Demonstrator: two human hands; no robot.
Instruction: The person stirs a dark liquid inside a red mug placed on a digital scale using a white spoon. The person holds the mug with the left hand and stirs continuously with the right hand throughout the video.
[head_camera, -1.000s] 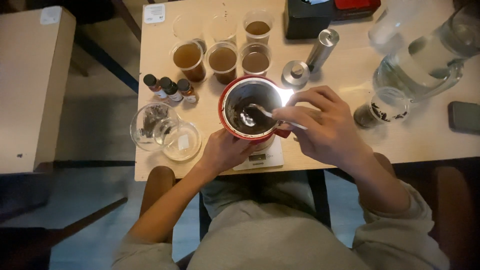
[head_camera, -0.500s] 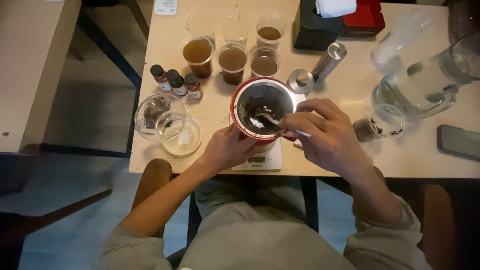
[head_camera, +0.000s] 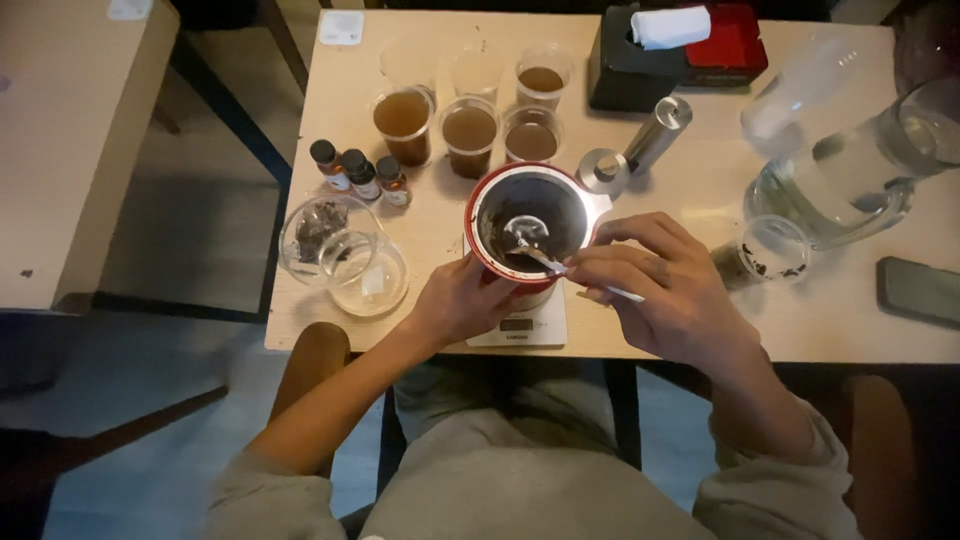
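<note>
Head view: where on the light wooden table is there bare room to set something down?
Bare patches: between the black tissue box and glass water pitcher, and the near right edge before the dark phone. Crowded: around the red-rimmed bowl, brown-filled plastic cups and small dark-capped bottles.

A red-rimmed cup (head_camera: 528, 225) stands upright on a white scale (head_camera: 520, 322), holding dark liquid; a metal spoon (head_camera: 545, 252) dips into it, tilted.

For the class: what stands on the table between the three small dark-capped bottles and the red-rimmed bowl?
In the head view, nothing: bare tabletop separates the small bottles from the red-rimmed bowl.
</note>
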